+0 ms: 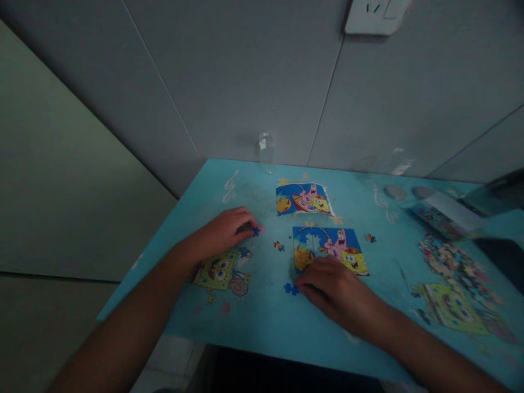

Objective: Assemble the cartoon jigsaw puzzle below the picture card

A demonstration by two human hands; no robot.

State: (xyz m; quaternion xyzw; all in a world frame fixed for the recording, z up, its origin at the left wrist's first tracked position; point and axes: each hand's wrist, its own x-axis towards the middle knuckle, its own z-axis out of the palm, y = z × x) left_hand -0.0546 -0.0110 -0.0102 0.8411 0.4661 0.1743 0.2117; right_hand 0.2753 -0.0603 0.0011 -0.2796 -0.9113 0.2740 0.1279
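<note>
Between its fingertips and thumb, my left hand (pixel 235 226) pinches a small dark blue puzzle piece (pixel 256 231) just above the table. My right hand (pixel 331 281) is closed, its fingertips at the edge of a blue puzzle piece (pixel 290 289) lying on the table. That hand covers the lower edge of a mostly assembled cartoon jigsaw puzzle (pixel 346 240), which has a gap at its upper left. Behind the puzzle lies a slightly curled reference picture (pixel 305 197) with the same scene. A loose multicoloured puzzle piece (pixel 279 246) sits left of the puzzle, and another piece (pixel 370 238) to its right.
The light blue table (pixel 254 316) has printed cartoon figures. A clear bottle (pixel 267 153) stands at the back by the wall, and a second clear container (pixel 399 162) farther right. Round metal lids (pixel 395 191) and a heap of puzzle pieces (pixel 458 267) lie on the right side.
</note>
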